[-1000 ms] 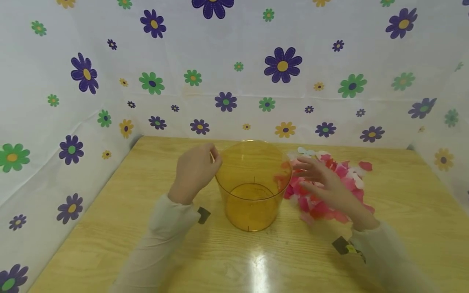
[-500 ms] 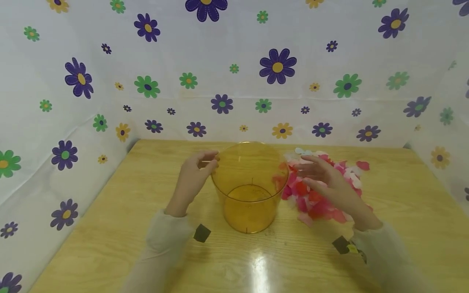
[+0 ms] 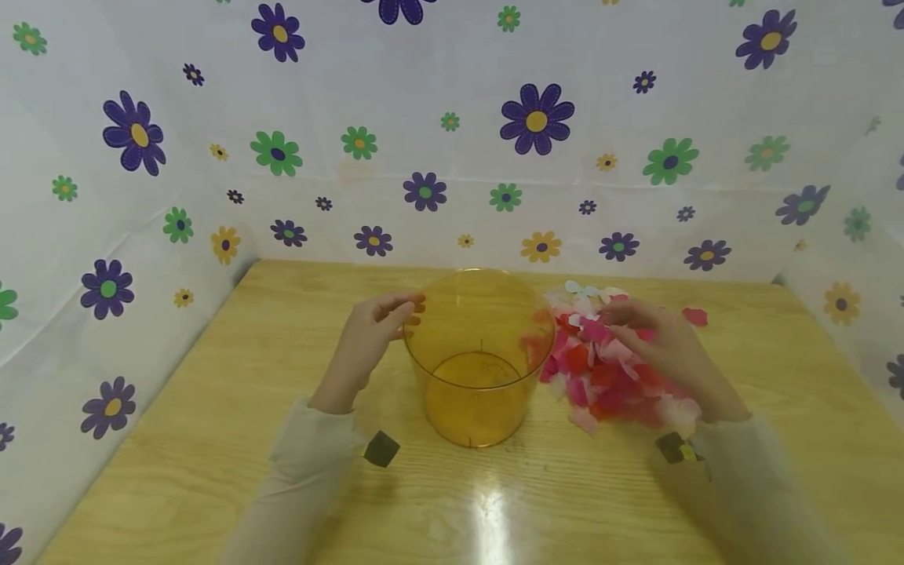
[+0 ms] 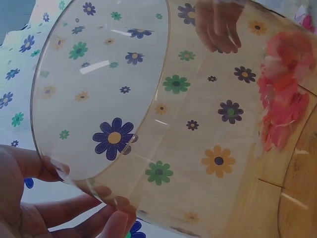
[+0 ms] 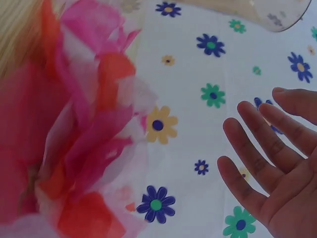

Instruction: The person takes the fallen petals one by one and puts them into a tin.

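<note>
A see-through amber plastic tub (image 3: 476, 408) stands upright on the wooden table, its mouth facing up. My left hand (image 3: 363, 341) is at the tub's left rim with loosely bent fingers. In the left wrist view, the fingertips (image 4: 116, 203) lie against the outside of the tub wall, some of them seen through the plastic. To the right of the tub is a heap of pink, red and white petals (image 3: 607, 365). Over this heap my right hand (image 3: 667, 349) hovers; in the right wrist view its fingers are spread and relaxed, with nothing in them.
A white cloth (image 3: 395, 94) printed with flowers walls in the back and both sides of the wooden table (image 3: 268, 377). One loose petal (image 3: 695, 316) lies apart at the heap's right. Each sleeve cuff has a small dark square (image 3: 382, 449) beside it.
My left hand's fingers have loosened from their tighter curl at the tub's rim. My right hand has moved right, away from the tub, over the petals. The tub stays standing in place.
</note>
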`<act>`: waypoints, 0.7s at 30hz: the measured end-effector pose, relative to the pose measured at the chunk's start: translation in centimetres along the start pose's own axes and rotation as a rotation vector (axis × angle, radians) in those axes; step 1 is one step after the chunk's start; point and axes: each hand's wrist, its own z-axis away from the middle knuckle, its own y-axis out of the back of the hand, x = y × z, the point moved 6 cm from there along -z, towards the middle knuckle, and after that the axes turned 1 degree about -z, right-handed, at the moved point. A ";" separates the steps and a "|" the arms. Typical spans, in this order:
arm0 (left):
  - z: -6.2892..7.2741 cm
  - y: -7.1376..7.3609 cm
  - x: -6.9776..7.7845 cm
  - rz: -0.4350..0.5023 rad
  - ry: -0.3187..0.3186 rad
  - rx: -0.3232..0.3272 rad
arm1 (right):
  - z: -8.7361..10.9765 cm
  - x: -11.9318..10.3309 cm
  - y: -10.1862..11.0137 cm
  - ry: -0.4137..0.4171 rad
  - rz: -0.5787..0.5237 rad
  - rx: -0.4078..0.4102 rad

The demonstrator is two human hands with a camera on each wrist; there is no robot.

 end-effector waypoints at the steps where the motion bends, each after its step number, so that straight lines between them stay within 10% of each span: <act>1: 0.0 0.0 0.1 0.000 0.000 0.000 | -0.1 0.2 0.1 -0.010 0.009 -0.004; 9: 0.1 0.1 0.3 0.013 0.012 0.001 | -1.5 1.0 -1.3 -0.019 0.112 -0.154; 21: -0.1 0.2 0.3 0.028 0.023 -0.012 | -3.1 1.0 -4.0 0.263 0.433 -0.246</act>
